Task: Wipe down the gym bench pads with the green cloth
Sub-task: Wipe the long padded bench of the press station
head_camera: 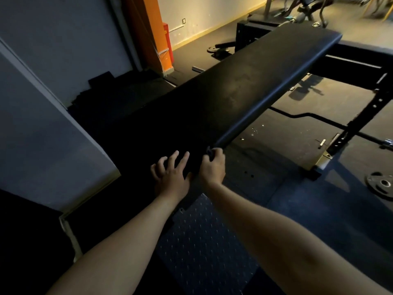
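bench pad (244,81): long and black, it runs from the hands at 6 o'clock of the frame's centre up toward 1 o'clock; the far end catches warm light and the near end lies in deep shadow
left hand (170,177): at 6 o'clock, palm down on the near end of the bench pad, fingers straight and spread apart, holding nothing
right hand (212,169): just beside the left hand, at its 3 o'clock; fingers and thumb are curled tight round the near right corner of the bench pad, clamped on its edge
forearms: both bare, they come in from the lower edge at 7 and 5 o'clock and draw close together at the wrists
studded mat (202,241): dark floor panel with small raised marks, at 6 o'clock under and between the forearms
weight plate (380,185): flat on the floor at 4 o'clock, cut by the right edge, well apart from the hands
bar (319,118): thin and dark with a bend in it, on the floor at 3 o'clock, past the right side of the bench pad
rack upright (365,116): black post with a row of holes, at 3 o'clock, crossing in front of the bar
orange column (148,28): at 11 o'clock, standing against the pale back wall
grey panel (42,103): slanted wall surface filling 9 o'clock
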